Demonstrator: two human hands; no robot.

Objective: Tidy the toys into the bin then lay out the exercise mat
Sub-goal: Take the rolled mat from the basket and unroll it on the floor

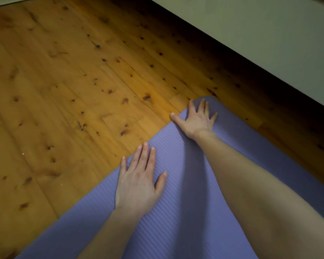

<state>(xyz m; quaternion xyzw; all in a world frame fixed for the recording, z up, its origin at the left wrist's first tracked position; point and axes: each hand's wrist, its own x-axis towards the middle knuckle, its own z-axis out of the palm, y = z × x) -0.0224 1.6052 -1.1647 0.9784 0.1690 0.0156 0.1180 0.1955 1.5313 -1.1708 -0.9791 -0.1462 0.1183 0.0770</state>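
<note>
Knotty wooden floorboards (64,90) stretch ahead of us to a pale wall (269,34). Our purple ribbed exercise mat (86,227) lies unrolled on the floor, slanting up toward that wall. Our left hand (138,180) rests flat on it beside its left edge, fingers straight. Our right hand (196,120) presses palm-down on its far end, fingers spread, thumb at the edge.

**A bare room in a home**

This looks like a living space in a house. Varnished, knotty pine floorboards (64,90) run up to a plain pale wall (269,34). A ribbed purple exercise mat (185,212) lies flat on the boards. The light is dim and warm.
</note>
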